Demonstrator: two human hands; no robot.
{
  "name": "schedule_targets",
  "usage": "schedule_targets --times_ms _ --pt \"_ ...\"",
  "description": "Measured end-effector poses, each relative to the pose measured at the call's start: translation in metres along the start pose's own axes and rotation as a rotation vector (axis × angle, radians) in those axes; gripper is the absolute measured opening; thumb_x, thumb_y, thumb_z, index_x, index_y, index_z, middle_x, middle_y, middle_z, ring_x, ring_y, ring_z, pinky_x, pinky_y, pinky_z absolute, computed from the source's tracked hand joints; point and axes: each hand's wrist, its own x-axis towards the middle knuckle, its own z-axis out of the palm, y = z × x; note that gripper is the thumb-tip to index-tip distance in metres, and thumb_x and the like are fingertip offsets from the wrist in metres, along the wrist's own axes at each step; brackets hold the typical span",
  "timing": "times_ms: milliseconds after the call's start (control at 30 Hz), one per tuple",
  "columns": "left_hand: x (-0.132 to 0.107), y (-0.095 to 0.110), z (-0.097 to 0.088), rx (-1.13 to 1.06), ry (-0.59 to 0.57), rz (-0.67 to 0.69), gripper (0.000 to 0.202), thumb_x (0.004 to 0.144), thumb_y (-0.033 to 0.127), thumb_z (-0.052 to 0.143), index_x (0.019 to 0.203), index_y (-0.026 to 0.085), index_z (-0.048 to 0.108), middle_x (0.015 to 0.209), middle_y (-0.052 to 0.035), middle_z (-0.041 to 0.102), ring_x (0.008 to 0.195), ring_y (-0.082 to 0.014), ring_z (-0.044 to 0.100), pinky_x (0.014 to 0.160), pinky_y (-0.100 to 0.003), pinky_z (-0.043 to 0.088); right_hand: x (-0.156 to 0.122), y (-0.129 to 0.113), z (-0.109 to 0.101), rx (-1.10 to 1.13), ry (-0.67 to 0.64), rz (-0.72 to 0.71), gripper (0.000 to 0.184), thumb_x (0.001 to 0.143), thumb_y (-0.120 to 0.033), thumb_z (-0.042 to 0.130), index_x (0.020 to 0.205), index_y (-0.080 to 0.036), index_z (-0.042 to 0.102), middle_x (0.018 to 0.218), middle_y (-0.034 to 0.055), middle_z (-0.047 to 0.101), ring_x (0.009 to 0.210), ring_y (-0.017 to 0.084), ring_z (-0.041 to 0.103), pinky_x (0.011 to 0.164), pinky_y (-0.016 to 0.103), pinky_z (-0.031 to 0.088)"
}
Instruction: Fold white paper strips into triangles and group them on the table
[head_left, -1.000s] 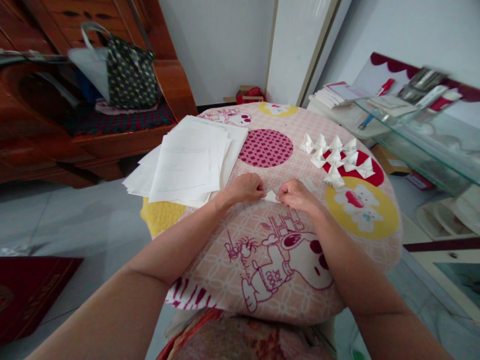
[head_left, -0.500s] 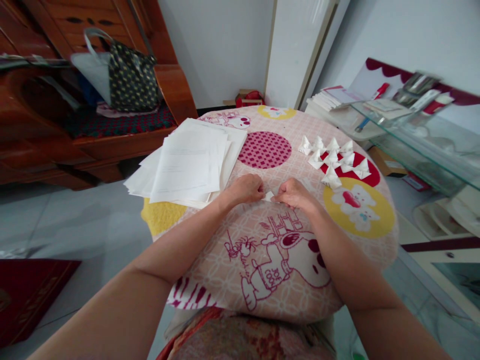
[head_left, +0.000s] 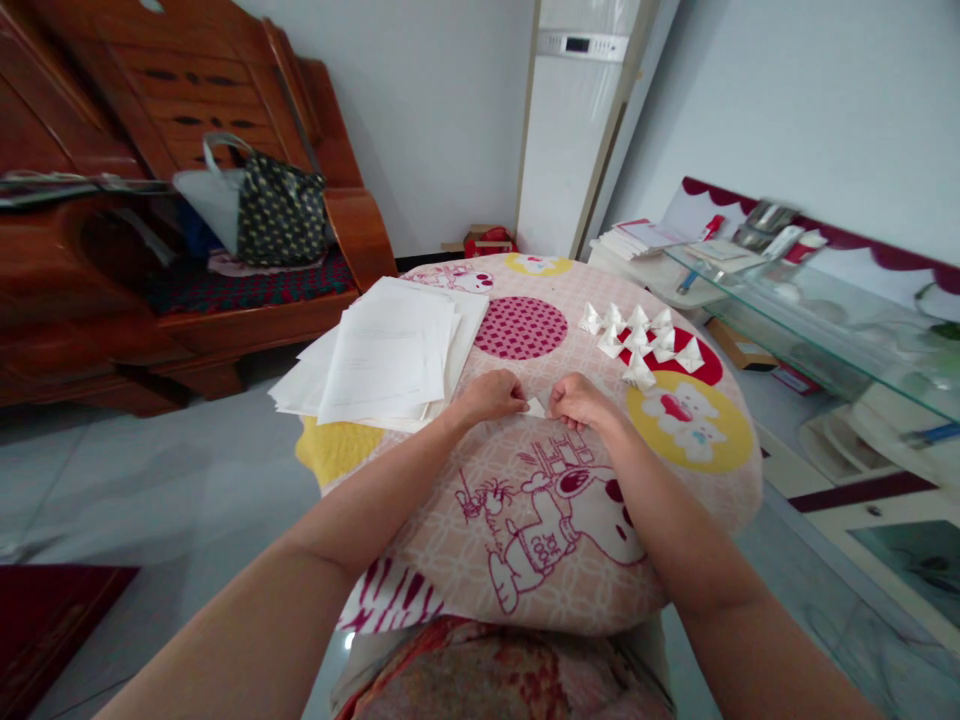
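Note:
Between my two hands, over the middle of the round table, is a small folded piece of white paper (head_left: 536, 407). My left hand (head_left: 495, 395) pinches its left edge, fingers curled. My right hand (head_left: 577, 400) grips the opposite edge with thumb and fingers together. My fingers cover most of the paper, so its exact shape is hard to make out. To the right stand several folded white paper shapes (head_left: 637, 372), pointed on top and grouped close together. Left of my hands lies a loose stack of white paper sheets (head_left: 386, 360), the top one faintly printed.
A pink patterned cloth (head_left: 442, 550) covers the round table. On the right is a glass-topped cabinet (head_left: 810, 320) bearing papers and containers. A wooden bench (head_left: 262, 310) with a dark patterned bag (head_left: 281, 210) stands at the left. A white upright unit (head_left: 566, 130) is behind.
The camera view has tilted up and shifted slightly, so the table sits lower in the picture. Both hands stay on the small paper, with only slight finger movement.

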Motion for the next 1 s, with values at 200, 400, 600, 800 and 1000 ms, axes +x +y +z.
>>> schedule_targets --times_ms 200,400,600,800,1000 --pt "-0.002 0.005 0.0 -0.007 0.021 -0.02 0.018 0.082 0.027 0.069 0.082 0.014 0.081 0.074 -0.004 0.074 0.072 -0.0165 0.065 0.065 -0.025 0.042 -0.001 0.013 0.011 0.005 0.18 -0.103 0.012 0.071 -0.011 0.071 0.063 -0.017 0.064 0.044 -0.0053 0.053 0.042 0.011 0.051 0.047 0.022 0.036" --pt "-0.013 0.008 0.009 -0.026 0.188 -0.055 0.016 0.083 0.024 0.069 0.092 0.016 0.08 0.088 -0.0062 0.077 0.081 -0.0179 0.067 0.072 -0.025 0.046 -0.004 0.026 0.021 -0.039 0.365 -0.315 0.004 0.07 -0.014 0.072 0.068 -0.017 0.072 0.063 -0.0004 0.069 0.061 0.014 0.059 0.06 0.024 0.04" --pt "-0.013 0.011 0.011 -0.073 0.195 -0.058 0.02 0.081 0.018 0.069 0.098 0.014 0.078 0.095 -0.0078 0.079 0.083 -0.018 0.069 0.073 -0.025 0.047 -0.003 0.027 0.021 -0.057 0.354 -0.337 0.01 0.07 -0.011 0.069 0.068 -0.018 0.077 0.069 0.003 0.074 0.067 0.017 0.064 0.064 0.025 0.042" --pt "-0.014 0.008 0.013 -0.082 0.187 -0.04 0.012 0.081 0.022 0.067 0.081 0.015 0.077 0.078 -0.0043 0.075 0.075 -0.018 0.067 0.067 -0.025 0.045 -0.007 0.029 0.022 0.003 0.364 -0.354 0.007 0.072 -0.017 0.07 0.068 -0.018 0.075 0.067 0.0015 0.072 0.064 0.016 0.059 0.061 0.026 0.04" --pt "-0.018 0.008 0.015 -0.205 0.255 0.052 0.011 0.081 0.021 0.062 0.077 0.016 0.07 0.073 -0.0013 0.069 0.073 -0.0157 0.061 0.068 -0.025 0.044 -0.017 0.032 0.018 0.129 0.262 -0.404 0.029 0.081 -0.037 0.069 0.059 -0.02 0.062 0.054 -0.0035 0.055 0.054 0.012 0.047 0.053 0.025 0.032"
